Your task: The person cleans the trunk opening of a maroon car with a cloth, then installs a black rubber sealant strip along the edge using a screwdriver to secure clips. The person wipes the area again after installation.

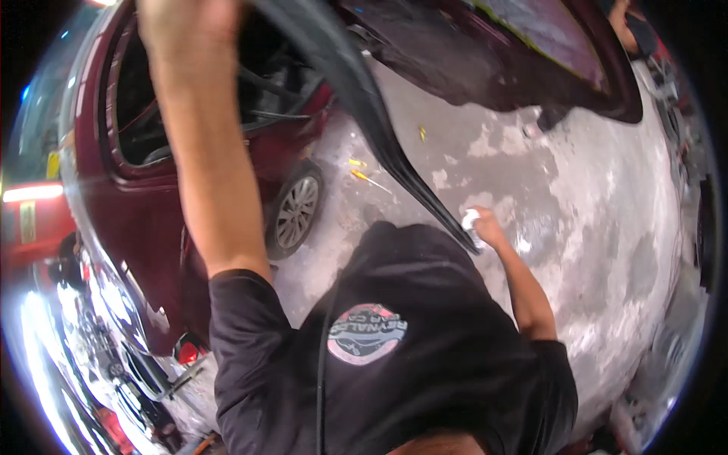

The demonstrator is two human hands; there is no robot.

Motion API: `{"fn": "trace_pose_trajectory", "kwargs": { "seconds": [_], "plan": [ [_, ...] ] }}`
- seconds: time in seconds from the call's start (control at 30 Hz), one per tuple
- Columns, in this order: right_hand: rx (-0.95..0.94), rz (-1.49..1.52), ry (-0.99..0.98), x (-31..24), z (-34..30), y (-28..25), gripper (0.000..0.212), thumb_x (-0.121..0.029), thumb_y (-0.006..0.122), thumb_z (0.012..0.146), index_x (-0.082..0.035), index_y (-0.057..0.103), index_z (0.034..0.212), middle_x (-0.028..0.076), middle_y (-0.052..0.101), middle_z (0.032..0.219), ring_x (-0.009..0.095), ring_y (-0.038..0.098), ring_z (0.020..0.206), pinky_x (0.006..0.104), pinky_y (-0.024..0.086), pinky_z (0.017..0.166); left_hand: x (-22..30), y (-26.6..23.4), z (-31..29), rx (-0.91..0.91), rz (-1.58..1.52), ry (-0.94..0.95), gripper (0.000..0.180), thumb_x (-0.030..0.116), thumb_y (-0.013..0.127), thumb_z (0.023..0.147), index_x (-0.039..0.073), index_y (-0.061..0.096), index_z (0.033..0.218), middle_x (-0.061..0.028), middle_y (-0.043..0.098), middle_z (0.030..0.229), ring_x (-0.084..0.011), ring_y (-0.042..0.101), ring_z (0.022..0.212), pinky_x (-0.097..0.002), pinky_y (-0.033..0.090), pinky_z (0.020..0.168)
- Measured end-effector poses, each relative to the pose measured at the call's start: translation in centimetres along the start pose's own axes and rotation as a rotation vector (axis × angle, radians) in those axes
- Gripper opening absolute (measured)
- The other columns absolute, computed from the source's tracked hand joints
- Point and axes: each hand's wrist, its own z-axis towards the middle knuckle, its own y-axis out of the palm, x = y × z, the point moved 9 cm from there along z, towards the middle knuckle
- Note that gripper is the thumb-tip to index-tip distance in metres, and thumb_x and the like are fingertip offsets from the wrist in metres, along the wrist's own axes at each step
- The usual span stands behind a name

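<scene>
Black shirt [425,356] fills foreground; left hand [186,23] raised gripping long black rubber strip [379,129]; right hand [485,226] closed around white cloth [470,220] at strip's lower end; maroon car [152,152] alongside, concrete floor [591,212] beneath.

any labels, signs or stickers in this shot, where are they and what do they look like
Round emblem: on the chest of the person's black shirt, lower middle; oval patch in pink, pale blue and dark tones.
Yellow sticker: at the far left edge, beside the dark red car; small upright rectangle, too blurred to tell more.
No packages or screens show. The right hand holds a small white thing, kind unclear; the left hand is raised at the top edge.
</scene>
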Motion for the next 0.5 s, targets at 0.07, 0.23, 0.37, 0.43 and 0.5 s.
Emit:
{"fn": "trace_pose_trajectory", "kwargs": {
  "seconds": [0.07, 0.23, 0.37, 0.43, 0.5],
  "plan": [
    [0.267, 0.035, -0.002, -5.3, 1.3, -6.8, 0.039, -0.009, 0.058, 0.084, 0.001, 0.064, 0.121, 0.012, 0.07, 0.103, 0.022, 0.066, 0.093, 0.034, 0.051, 0.084, -3.3, 1.7, -3.5, 0.123, 0.299, -0.087, 0.019, 0.018, 0.057, 0.093, 0.002, 0.058, 0.084, -0.0143, 0.063, 0.076, -0.0332, 0.068, 0.062, -0.0441, 0.057, 0.064],
    [0.205, 0.48, -0.563, -39.0, 0.8, -13.9, 0.088, -0.033, 0.078, 0.08, -0.001, 0.039, 0.152, 0.011, 0.059, 0.13, 0.02, 0.06, 0.114, 0.0313, 0.048, 0.097, -10.8, 4.3, -9.1, -0.103, 0.57, -0.059, 0.024, 0.02, 0.063, 0.093, -0.001, 0.069, 0.082, -0.0102, 0.07, 0.078, -0.0164, 0.067, 0.07, -0.0292, 0.053, 0.066],
    [0.39, 0.069, -0.606, -44.7, 2.6, -11.3, 0.079, -0.02, 0.083, 0.077, -0.001, 0.046, 0.144, 0.009, 0.062, 0.124, 0.017, 0.061, 0.108, 0.0302, 0.048, 0.094, -11.9, 4.8, -11.5, 0.022, 0.53, -0.05, 0.024, 0.023, 0.065, 0.096, -0.001, 0.065, 0.095, -0.0068, 0.07, 0.081, -0.0115, 0.066, 0.075, -0.0279, 0.054, 0.068],
    [0.435, 0.221, -0.535, -43.5, 4.2, -11.6, 0.063, -0.013, 0.081, 0.08, 0.0, 0.054, 0.136, 0.007, 0.065, 0.117, 0.014, 0.061, 0.102, 0.0289, 0.048, 0.091, -12.3, 4.1, -11.3, 0.003, 0.573, -0.057, 0.027, 0.027, 0.065, 0.097, 0.0, 0.064, 0.097, -0.0067, 0.071, 0.083, -0.0116, 0.067, 0.075, -0.028, 0.054, 0.069],
    [0.346, 0.297, -0.632, -45.8, 4.3, -10.8, 0.048, -0.009, 0.078, 0.083, 0.0, 0.059, 0.127, 0.005, 0.067, 0.11, 0.012, 0.061, 0.096, 0.027, 0.048, 0.088, -11.4, 0.8, -10.9, 0.063, 0.493, -0.184, 0.03, 0.031, 0.064, 0.098, 0.001, 0.065, 0.096, -0.0067, 0.071, 0.084, -0.0129, 0.068, 0.076, -0.0292, 0.055, 0.07]
  ]
}}
